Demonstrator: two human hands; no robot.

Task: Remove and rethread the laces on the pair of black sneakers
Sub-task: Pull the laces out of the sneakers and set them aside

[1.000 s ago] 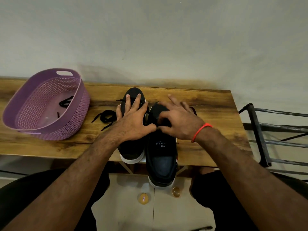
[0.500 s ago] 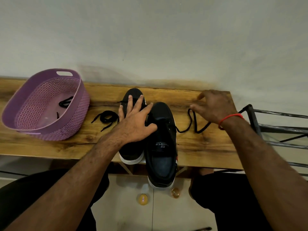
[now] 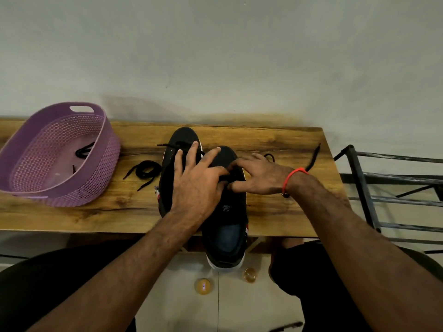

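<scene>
Two black sneakers stand side by side on the wooden worktop (image 3: pixel 275 212), toes toward the wall. The left sneaker (image 3: pixel 167 178) lies wholly on the board; a lace end shows at its toe. The right sneaker (image 3: pixel 227 226) touches it, heel overhanging the near edge.

My left hand (image 3: pixel 199 185) rests across both sneakers, fingers (image 3: pixel 193 149) spread and straight, pressing down, gripping nothing. My right hand (image 3: pixel 259 176), an orange band (image 3: pixel 293 174) at its wrist, sits on the right sneaker's eyelet area. Its fingertips (image 3: pixel 233 186) are curled in close at the lace there; they appear to pinch it, though my left hand partly hides the contact.

A black lace (image 3: pixel 314 156) trails from behind my right hand toward the worktop's right end. A loose lace (image 3: pixel 146 171) lies coiled on the board just left of the left sneaker. A purple basket (image 3: pixel 96 188) stands at the left end, with another lace (image 3: pixel 82 149) inside.

A dark metal rack (image 3: pixel 359 183) stands right of the worktop.
</scene>
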